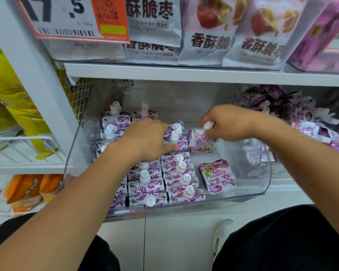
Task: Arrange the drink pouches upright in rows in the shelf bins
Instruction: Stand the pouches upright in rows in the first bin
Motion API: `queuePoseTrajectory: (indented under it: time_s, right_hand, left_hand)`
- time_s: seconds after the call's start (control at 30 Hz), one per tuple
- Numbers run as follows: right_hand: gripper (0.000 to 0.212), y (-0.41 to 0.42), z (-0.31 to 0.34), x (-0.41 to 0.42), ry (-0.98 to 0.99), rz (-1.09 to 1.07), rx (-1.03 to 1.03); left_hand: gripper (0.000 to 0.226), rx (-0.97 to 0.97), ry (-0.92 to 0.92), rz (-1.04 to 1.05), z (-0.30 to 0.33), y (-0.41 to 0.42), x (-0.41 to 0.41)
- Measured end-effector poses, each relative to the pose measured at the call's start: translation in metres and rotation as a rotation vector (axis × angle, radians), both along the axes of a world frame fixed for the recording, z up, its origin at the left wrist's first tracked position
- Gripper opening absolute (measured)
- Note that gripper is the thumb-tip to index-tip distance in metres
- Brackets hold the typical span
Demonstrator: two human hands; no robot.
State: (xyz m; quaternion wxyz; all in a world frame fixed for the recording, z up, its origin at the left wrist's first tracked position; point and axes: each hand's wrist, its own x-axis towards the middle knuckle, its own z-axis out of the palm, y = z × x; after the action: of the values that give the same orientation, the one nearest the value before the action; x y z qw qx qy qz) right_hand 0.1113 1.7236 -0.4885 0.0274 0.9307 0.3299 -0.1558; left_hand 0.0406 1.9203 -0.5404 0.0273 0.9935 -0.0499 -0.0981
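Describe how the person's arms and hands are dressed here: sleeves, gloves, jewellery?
Both forearms are bare up to the frame edge, with no sleeves showing. The left hand and right hand wear no gloves, and no rings, watch or wristband can be seen. Lower down, dark trousers and a white shoe show.

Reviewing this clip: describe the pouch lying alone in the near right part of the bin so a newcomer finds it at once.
Start at the clear plastic bin on the lower shelf. Rows of upright pouches with white caps fill its left side. Right of them, near the front wall, one lone pouch lies flat, printed face up, apart from the rows and nearer than the pouch the right hand holds.
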Motion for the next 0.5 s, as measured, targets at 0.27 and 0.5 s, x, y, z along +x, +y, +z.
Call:
queuePoseTrajectory:
  time_s: [0.27, 0.5]
  right_hand:
    - [0.025, 0.014, 0.020, 0.029, -0.305, -0.075, 0.107]
    - [0.019, 0.056, -0.025, 0.050, -0.140, -0.117, 0.394]
  left_hand:
    - [0.075, 0.003, 0.011, 0.005, 0.001, 0.000, -0.001]
    - [0.071, -0.075, -0.011, 0.080, 0.008, -0.004, -0.002]
